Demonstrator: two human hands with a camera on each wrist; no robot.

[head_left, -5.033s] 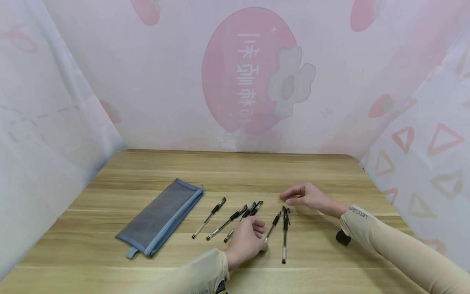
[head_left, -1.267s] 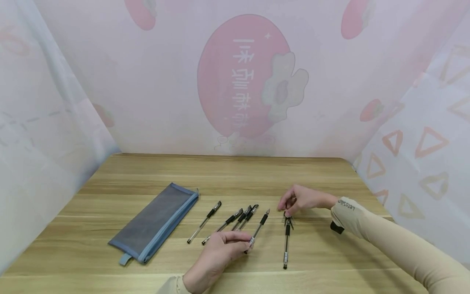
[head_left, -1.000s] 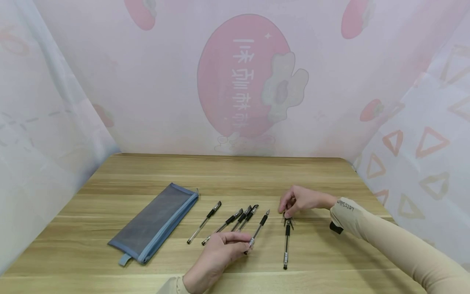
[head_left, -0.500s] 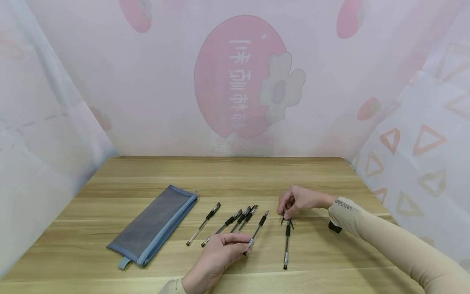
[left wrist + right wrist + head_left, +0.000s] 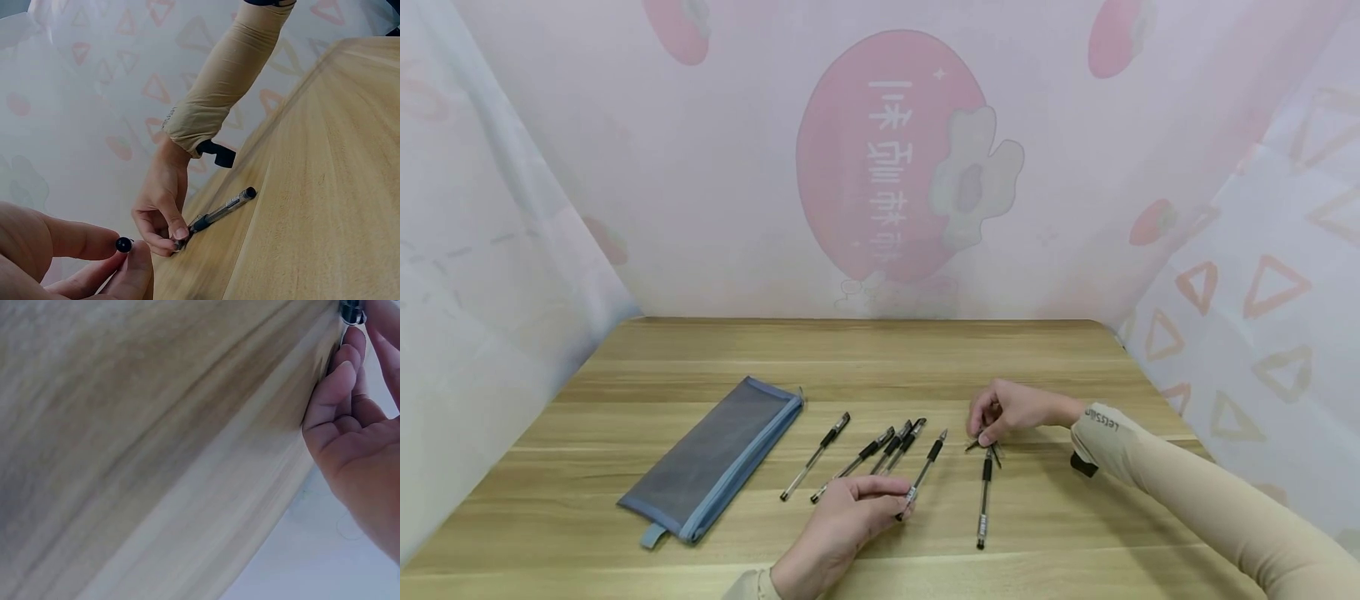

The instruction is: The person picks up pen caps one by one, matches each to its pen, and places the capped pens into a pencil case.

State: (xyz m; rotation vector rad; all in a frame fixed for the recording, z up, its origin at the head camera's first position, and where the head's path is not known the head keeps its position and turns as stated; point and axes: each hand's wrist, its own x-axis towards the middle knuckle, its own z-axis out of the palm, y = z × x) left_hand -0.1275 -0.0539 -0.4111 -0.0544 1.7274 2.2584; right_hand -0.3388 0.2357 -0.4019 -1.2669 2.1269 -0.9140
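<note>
In the head view my left hand (image 5: 842, 529) pinches an uncapped gel pen (image 5: 933, 454) between thumb and fingers, its tip pointing away from me. The pen's black end (image 5: 124, 244) faces the left wrist camera. Off to the right, my right hand (image 5: 1011, 407) has its thumb and fingertips together on a small dark piece, seemingly a pen cap (image 5: 972, 446), partly hidden by the fingers. Just below those fingertips lies another gel pen (image 5: 983, 504), pointing away. In the right wrist view a dark, clear-edged piece (image 5: 352, 311) shows at the fingers, cut off by the frame.
Several capped gel pens (image 5: 829, 438) lie slanted on the wooden table (image 5: 737, 575), some partly behind my left hand. A blue-grey mesh zip pouch (image 5: 715, 458) lies flat at the left. A printed cloth (image 5: 730, 192) hangs behind the table.
Five seconds ago my left hand was over the pens and the right hovered open. Since then the left lifted an uncapped pen, and the right lowered to the cap, which has turned slightly left.
</note>
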